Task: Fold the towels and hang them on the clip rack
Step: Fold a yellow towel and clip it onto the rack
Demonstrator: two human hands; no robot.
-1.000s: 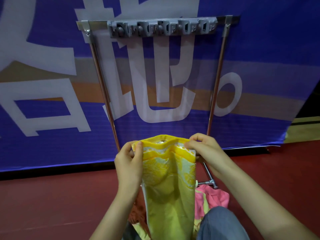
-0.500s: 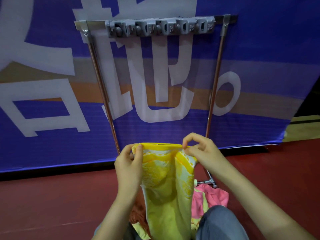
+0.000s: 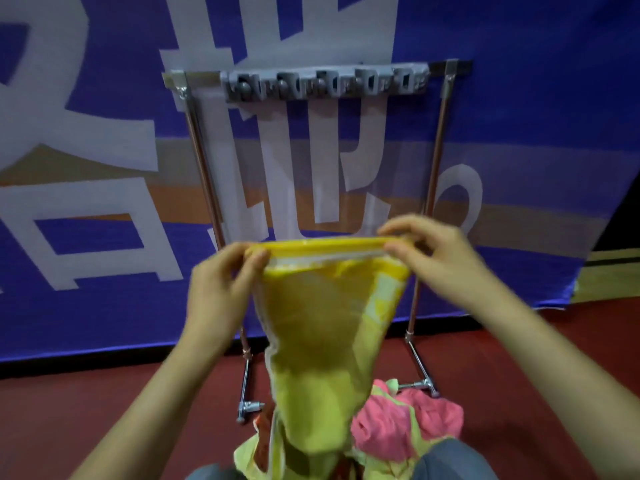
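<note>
Head view: left hand (image 3: 221, 289) and right hand (image 3: 436, 258) each pinch a top corner of the folded yellow terry towel (image 3: 322, 334). Thumbs and fingers are clamped on its hem, pulling it taut. The towel hangs in front of the metal-framed grey clip rack (image 3: 325, 83), well below the rack's top. Crumpled pink and green towels (image 3: 408, 431) are piled at the rack's foot. Judged step: fold looks done, hanging begins. The next move calls for raising the hem level to the rack's top and pressing it in; nothing hangs there yet.
</note>
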